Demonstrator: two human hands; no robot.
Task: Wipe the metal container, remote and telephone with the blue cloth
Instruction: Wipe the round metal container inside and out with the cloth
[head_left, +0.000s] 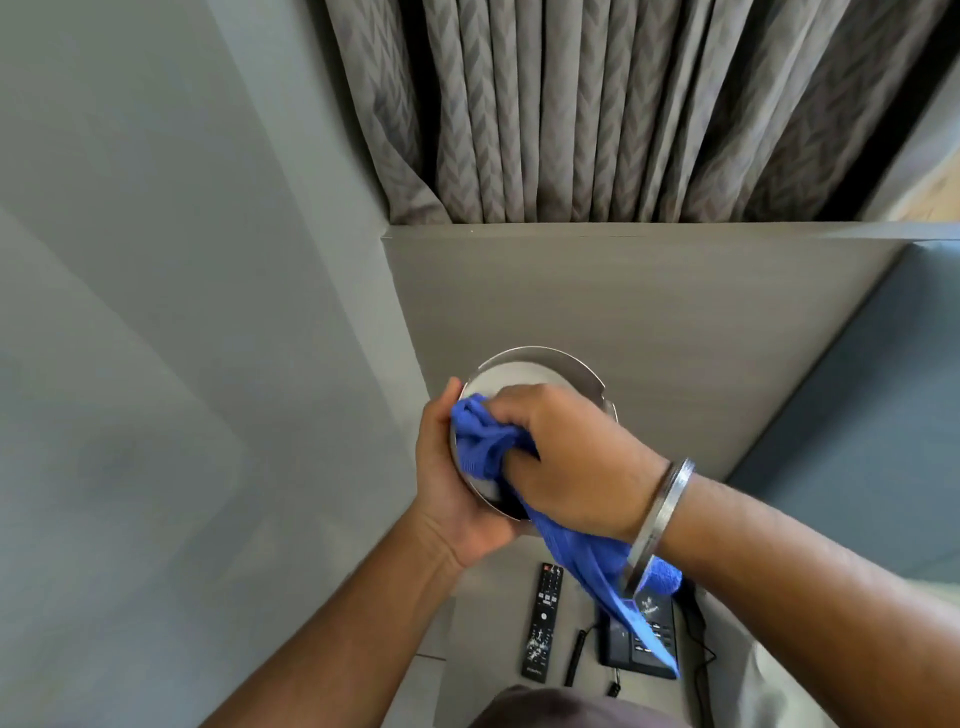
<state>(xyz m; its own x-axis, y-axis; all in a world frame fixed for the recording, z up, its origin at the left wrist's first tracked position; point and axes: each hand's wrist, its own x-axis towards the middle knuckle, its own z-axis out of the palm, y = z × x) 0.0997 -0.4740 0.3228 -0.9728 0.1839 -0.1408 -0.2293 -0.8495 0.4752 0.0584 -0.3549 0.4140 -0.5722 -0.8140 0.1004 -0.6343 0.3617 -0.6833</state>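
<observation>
A round metal container (550, 366) is held up in the air above a small table, tilted toward me. My left hand (452, 493) grips its left rim and underside. My right hand (566, 457) presses a bunched blue cloth (480, 441) into the container's inside; the cloth's loose end hangs down under my wrist. Below, a black remote (540, 621) lies flat on the table. A dark telephone (641, 642) sits to its right, partly covered by the hanging cloth.
The grey table (478, 613) stands against a grey wall on the left and a wood-grain panel (649, 312) behind. Patterned grey curtains (597, 104) hang beyond the panel. A blue padded headboard (872, 415) is on the right. Phone cords trail beside the telephone.
</observation>
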